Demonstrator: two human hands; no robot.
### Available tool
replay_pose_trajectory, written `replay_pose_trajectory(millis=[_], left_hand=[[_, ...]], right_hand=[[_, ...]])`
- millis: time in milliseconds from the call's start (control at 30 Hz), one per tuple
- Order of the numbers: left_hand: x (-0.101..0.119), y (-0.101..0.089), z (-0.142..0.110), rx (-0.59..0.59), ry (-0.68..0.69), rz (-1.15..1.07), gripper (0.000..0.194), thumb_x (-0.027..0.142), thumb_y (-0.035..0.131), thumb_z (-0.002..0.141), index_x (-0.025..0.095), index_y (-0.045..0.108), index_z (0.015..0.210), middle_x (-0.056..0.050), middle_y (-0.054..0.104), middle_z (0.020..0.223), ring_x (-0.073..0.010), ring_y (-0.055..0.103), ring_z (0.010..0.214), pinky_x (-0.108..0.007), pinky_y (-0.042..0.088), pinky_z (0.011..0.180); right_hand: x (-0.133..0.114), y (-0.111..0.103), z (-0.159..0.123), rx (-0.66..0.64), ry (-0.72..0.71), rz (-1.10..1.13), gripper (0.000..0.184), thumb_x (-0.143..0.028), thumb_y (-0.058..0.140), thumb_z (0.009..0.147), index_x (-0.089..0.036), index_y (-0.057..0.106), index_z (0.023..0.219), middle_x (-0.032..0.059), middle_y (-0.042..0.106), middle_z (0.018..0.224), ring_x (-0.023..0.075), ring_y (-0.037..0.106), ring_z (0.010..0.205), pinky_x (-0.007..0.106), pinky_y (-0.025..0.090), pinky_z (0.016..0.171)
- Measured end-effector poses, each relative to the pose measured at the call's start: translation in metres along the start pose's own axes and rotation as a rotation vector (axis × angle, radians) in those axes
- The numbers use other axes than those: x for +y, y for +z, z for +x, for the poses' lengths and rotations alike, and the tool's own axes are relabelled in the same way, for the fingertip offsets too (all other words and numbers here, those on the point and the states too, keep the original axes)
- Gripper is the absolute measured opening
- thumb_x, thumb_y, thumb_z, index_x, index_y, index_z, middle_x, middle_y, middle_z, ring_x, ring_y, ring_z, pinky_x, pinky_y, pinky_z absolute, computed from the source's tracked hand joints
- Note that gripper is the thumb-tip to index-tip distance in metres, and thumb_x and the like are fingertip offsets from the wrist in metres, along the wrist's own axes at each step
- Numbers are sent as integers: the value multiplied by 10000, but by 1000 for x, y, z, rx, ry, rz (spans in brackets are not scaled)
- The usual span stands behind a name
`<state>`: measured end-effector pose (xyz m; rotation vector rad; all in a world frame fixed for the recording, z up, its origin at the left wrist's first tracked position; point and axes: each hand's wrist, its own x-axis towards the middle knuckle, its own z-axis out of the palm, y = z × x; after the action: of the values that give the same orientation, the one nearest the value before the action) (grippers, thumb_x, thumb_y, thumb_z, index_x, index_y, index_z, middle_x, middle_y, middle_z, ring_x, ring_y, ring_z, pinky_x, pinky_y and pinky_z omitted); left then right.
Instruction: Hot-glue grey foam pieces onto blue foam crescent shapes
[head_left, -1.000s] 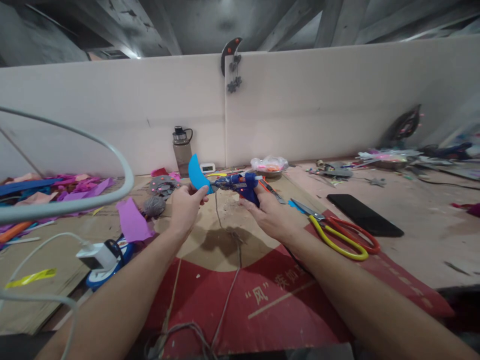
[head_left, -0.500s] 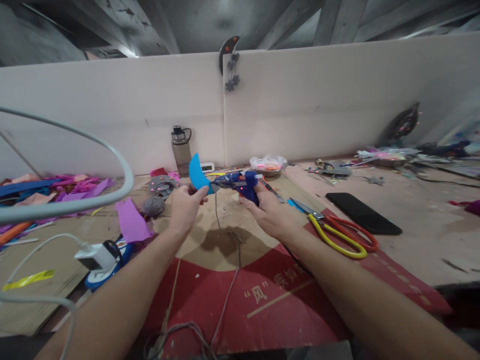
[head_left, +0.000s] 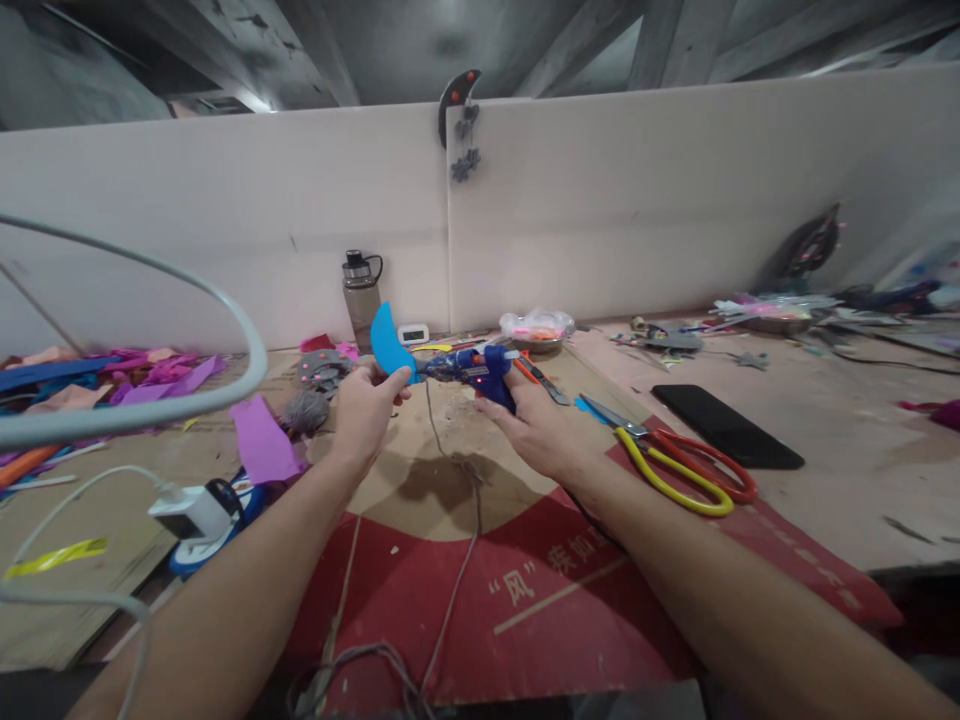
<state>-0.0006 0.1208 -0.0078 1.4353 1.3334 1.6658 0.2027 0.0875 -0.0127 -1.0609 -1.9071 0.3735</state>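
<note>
Pinched in my left hand (head_left: 369,402) is a blue crescent-shaped piece (head_left: 389,338), its upper tip pointing up. My right hand (head_left: 534,415) grips a blue hot glue gun (head_left: 480,370) by its handle, with a white glue stick end showing at the back. The gun's nozzle points left and meets the lower edge of the crescent; whether they touch I cannot tell. Grey yarn (head_left: 475,510) hangs from near the crescent and runs down over the cardboard (head_left: 420,500). A ball of grey yarn (head_left: 306,411) lies left of my left hand.
Right of my right arm lie scissors (head_left: 675,460) with red and yellow handles and a black phone (head_left: 726,427). A utility knife (head_left: 550,383) lies behind the glue gun. A bottle (head_left: 362,300) stands at the back. Left are felt scraps (head_left: 266,440), a charger (head_left: 196,514) and a looping white cable (head_left: 240,330).
My left hand and the blue crescent have shifted slightly left. The glue gun has moved a little left and down, still in my right hand.
</note>
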Motion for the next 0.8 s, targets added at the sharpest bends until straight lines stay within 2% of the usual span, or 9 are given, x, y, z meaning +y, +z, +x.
replay_pose_trajectory(millis=[167, 567, 800], left_hand=[[-6, -2, 4, -31, 69, 31, 270, 395, 651, 662, 134, 621, 724, -21, 614, 603, -110, 508, 500, -240, 384, 518], [-1, -3, 3, -24, 69, 43, 254, 387, 642, 656, 136, 616, 685, -25, 612, 590, -110, 505, 502, -240, 380, 519], [-6, -1, 3, -53, 68, 44, 251, 392, 649, 656, 147, 616, 698, -19, 611, 593, -116, 510, 505, -243, 381, 515]], right_hand=[[-2, -1, 0, -12, -3, 6, 314, -285, 463, 848, -193, 489, 1147, 111, 610, 1086, 252, 562, 978, 406, 430, 826], [-1, -2, 0, -35, -1, -12, 346, -279, 461, 849, -216, 472, 1189, 102, 605, 1112, 251, 566, 985, 411, 434, 836], [2, -1, 0, 28, 5, -16, 283, -306, 471, 842, -203, 504, 1103, 97, 623, 1045, 245, 577, 918, 410, 440, 817]])
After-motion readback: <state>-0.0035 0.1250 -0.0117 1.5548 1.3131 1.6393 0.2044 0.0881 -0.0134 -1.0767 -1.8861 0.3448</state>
